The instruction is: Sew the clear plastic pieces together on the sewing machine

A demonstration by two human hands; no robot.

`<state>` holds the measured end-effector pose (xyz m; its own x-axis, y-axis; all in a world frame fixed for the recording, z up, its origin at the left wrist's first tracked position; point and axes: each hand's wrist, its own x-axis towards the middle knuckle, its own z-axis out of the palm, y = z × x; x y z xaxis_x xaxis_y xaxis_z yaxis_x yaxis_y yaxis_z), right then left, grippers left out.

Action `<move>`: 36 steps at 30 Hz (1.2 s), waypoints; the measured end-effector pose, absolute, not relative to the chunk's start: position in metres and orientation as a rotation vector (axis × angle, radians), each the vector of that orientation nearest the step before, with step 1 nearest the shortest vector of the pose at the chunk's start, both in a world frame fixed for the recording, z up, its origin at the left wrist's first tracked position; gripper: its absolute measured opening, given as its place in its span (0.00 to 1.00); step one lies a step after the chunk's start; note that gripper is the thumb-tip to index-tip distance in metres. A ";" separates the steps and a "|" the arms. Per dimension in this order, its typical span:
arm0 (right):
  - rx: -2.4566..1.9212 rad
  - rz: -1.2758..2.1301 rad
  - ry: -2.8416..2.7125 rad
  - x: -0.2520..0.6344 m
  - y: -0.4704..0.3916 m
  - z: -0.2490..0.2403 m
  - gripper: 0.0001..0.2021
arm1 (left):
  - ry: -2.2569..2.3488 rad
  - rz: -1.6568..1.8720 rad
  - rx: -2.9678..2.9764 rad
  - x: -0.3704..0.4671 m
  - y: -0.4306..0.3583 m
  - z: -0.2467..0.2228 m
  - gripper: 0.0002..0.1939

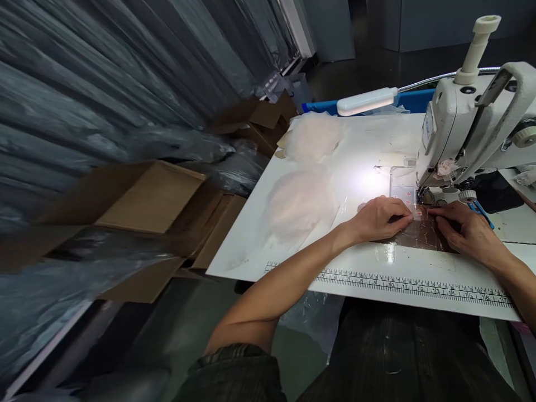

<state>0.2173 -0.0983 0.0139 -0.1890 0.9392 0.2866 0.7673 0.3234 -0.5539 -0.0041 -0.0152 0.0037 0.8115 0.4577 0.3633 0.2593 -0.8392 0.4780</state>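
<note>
Clear, thin material with small reddish marks, a printed piece, lies between the two hands and just beyond their fingertips, beside the foot of the white sewing machine. It reaches away from the left fingertips, while its near corner comes down into the gap between the hands; its long axis is hard to read, since fingers and machine hide part of the outline. The left hand is the nearer, its thumb and forefinger brought narrowly together at the edge of the piece, though whether they pinch it or only press it I cannot tell. The right hand comes from the other side, forefinger stretched toward the same corner and thumb bent below, with a small space between them; I cannot tell if it grips anything. Under the fingertips and toward the body shows a shiny brown patch. Two fluffy white heaps rest beyond and to the left of the left hand, the nearer heap and the farther heap. A blue tool lies just past the right hand, near a dark phone. Closer to the body than both hands runs a printed ruler.
</note>
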 end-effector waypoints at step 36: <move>-1.447 0.299 -2.094 0.222 -0.104 0.006 0.17 | 0.233 1.004 3.201 -0.004 -0.016 -0.008 0.12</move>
<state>0.2223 -0.1044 0.0056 -0.2515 0.9113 0.3261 0.7835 0.3895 -0.4842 -0.0042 -0.0163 -0.0076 0.8145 0.0645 0.5766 0.1956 -0.9661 -0.1682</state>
